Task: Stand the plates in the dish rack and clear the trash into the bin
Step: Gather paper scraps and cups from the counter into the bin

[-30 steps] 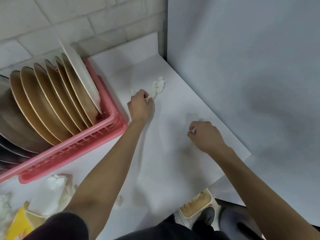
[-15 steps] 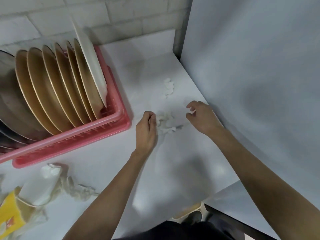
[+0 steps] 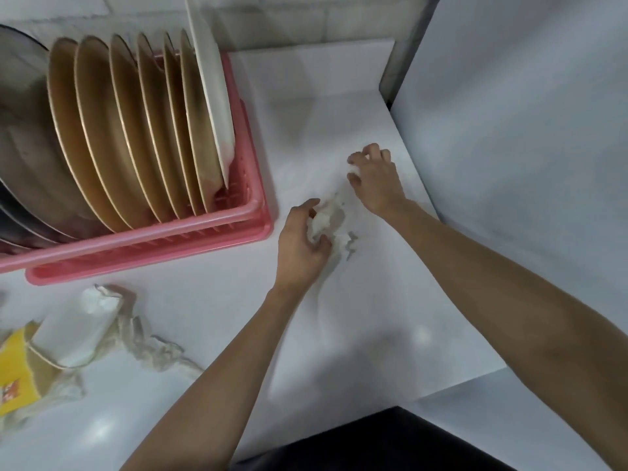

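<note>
plates: tan, on edge, rowed in pink dish rack, upper left | crumpled tissue: white, centre, gripped by left hand | paper cup and wrappers: lower left

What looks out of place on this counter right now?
Loose trash on the white counter: a crumpled tissue gripped by the left hand beside the pink dish rack, torn bits next to it, and a heap of wrappers with a yellow packet at the near left. The plates stand upright in the rack.

Dim, soft light; wide-angle bowing; slight blur.
</note>
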### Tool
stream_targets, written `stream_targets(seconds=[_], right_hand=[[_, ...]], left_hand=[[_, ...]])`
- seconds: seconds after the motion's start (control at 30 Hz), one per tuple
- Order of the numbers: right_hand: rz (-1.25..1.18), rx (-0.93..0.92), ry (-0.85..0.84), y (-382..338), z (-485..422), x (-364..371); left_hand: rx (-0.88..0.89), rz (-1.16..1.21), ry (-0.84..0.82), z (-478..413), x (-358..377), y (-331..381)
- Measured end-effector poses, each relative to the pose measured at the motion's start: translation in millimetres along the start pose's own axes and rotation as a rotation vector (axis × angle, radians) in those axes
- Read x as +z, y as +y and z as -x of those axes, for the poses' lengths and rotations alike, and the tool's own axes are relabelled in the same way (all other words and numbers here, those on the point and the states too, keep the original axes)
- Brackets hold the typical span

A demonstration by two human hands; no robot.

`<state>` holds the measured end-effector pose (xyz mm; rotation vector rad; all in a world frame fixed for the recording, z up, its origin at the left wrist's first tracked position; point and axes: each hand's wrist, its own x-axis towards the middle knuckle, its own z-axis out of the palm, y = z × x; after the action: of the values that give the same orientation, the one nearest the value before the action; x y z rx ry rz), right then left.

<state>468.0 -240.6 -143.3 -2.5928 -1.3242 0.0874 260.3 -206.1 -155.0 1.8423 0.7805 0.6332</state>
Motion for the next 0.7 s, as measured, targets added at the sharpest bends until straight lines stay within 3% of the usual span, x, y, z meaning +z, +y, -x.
stream_targets(seconds=[0.13, 0.4, 0.7], right_hand=[[-0.179, 0.029, 0.121, 9.4, 16.2, 11.2], [-0.670, 0.327, 0.254, 3.8, 94.1, -0.9], [-0.541, 0.365, 0.207, -20.4, 188.5, 3.9]], left_hand=[[0.066, 0.003, 0.009, 0.4, -2.3, 3.4], [0.062, 0.110, 0.043, 2.3, -4.8, 4.6], [0.318, 0.077, -0.025, 23.4, -27.6, 7.4]])
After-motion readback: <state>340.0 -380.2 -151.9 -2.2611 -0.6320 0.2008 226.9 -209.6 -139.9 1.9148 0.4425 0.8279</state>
